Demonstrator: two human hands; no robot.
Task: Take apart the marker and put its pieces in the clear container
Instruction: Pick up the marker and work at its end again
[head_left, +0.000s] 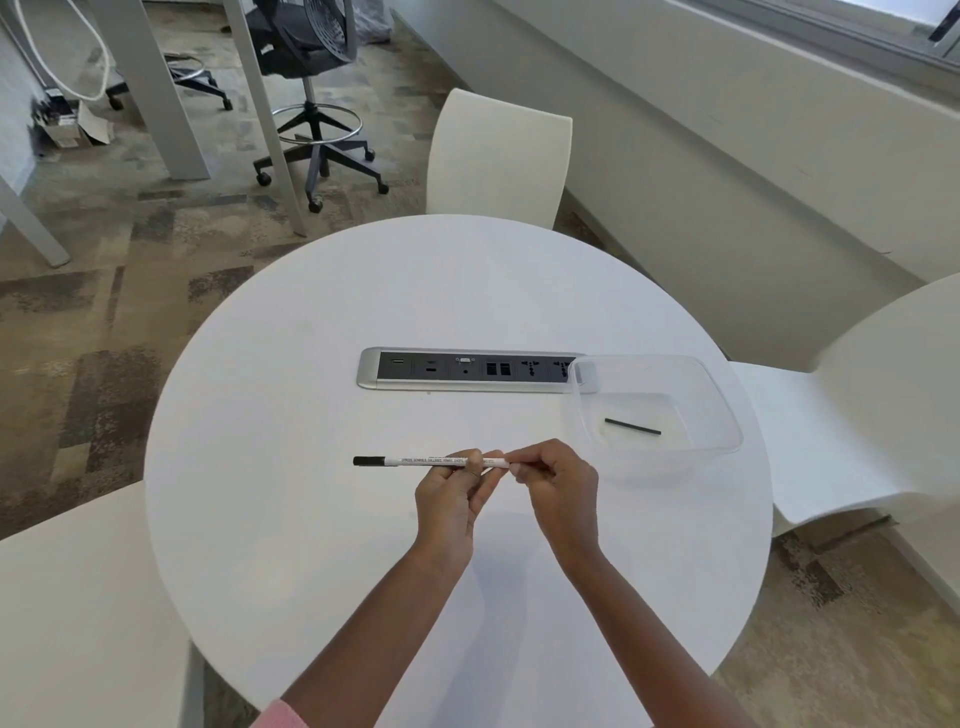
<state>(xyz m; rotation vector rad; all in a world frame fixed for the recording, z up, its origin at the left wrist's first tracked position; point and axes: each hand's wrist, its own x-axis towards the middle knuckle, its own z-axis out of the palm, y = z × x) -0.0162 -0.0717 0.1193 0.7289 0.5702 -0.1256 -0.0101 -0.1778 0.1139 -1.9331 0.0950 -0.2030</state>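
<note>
A slim white marker (415, 461) with a black end at its left lies level above the round white table (311, 519). My left hand (449, 501) pinches the marker's barrel near its right part. My right hand (553, 480) pinches the marker's right end with curled fingers; whatever sits at that tip is hidden by them. To the right stands the clear container (717, 395), and a thin black stick-like piece (632, 426) lies on its floor.
A silver and black socket panel (467, 370) is set into the table's middle, its right end under the container's corner. White chairs stand at the far side (498, 156), at the right (852, 415) and at the near left (78, 623).
</note>
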